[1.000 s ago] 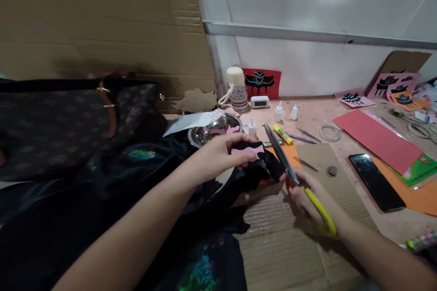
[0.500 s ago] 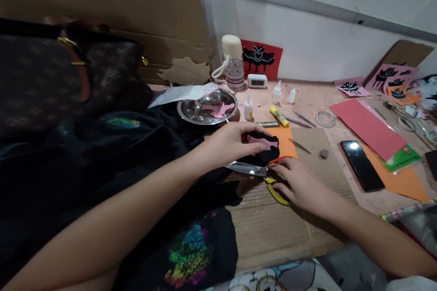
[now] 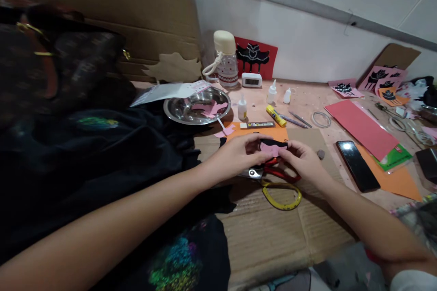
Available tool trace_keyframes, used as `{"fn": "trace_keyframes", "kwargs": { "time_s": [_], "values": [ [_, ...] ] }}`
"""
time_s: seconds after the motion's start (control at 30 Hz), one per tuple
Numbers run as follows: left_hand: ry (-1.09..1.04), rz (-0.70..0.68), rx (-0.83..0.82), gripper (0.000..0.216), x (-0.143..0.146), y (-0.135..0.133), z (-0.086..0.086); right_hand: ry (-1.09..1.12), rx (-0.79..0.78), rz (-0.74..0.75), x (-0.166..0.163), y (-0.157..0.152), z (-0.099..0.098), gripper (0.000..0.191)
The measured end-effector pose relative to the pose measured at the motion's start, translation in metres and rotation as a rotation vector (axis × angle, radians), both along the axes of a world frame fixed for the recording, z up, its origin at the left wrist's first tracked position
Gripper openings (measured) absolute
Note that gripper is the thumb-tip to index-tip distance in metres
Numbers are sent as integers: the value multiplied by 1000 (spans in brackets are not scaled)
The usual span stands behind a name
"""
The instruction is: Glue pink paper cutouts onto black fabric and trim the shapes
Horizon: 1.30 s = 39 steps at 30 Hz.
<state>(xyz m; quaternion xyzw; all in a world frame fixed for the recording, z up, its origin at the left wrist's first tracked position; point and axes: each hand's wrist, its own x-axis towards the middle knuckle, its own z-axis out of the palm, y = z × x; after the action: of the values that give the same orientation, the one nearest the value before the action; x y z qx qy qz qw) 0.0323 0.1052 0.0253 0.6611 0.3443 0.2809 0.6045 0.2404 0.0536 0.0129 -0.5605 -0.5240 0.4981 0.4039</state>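
Observation:
Both my hands meet at the middle of the table over a small pink cut-out on black cloth (image 3: 273, 147). My left hand (image 3: 239, 154) pinches its left side, fingers closed on it. My right hand (image 3: 303, 161) grips its right side. Just below them on the brown cardboard (image 3: 273, 232) lie the scissors (image 3: 278, 186), with one red and one yellow handle loop; neither hand holds them. An orange sheet (image 3: 259, 132) shows behind my hands.
A steel bowl (image 3: 177, 111) with pink cut-outs stands at the left, beside dark cloth (image 3: 102, 154) and a brown bag (image 3: 51, 68). Behind are a bottle (image 3: 225, 61), small glue bottles (image 3: 272, 93), a yellow glue stick (image 3: 276, 115). A phone (image 3: 357, 165) and red paper (image 3: 362, 127) lie right.
My right hand has laid the scissors down on the cardboard and moved up to grip the pink and black piece together with my left hand. The camera has tilted lower.

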Motion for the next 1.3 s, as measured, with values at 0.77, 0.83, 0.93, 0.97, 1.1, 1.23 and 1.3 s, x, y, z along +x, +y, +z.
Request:
{"fn": "trace_keyframes", "kwargs": {
  "time_s": [0.77,0.83,0.93,0.97,1.1,1.23,1.3],
  "values": [
    [168,31,73,31,-17,-3,-12,-116,-24,31,-1,-10,-5,29],
    [156,27,104,34,-18,-3,-12,-109,-57,31,-1,-11,-4,32],
    [133,30,114,38,-19,-4,-12,-79,-83,19,0,-12,-3,36],
    [130,31,105,37,-19,-4,-12,-72,-85,15,0,-12,-4,37],
    [142,30,92,34,-18,-4,-14,-62,-101,7,0,-12,-4,39],
    [133,37,90,31,-17,-5,-17,-57,-102,16,-1,-12,-4,38],
    [130,44,89,30,-17,-6,-17,-62,-90,34,-1,-13,-4,36]
  ]
}}
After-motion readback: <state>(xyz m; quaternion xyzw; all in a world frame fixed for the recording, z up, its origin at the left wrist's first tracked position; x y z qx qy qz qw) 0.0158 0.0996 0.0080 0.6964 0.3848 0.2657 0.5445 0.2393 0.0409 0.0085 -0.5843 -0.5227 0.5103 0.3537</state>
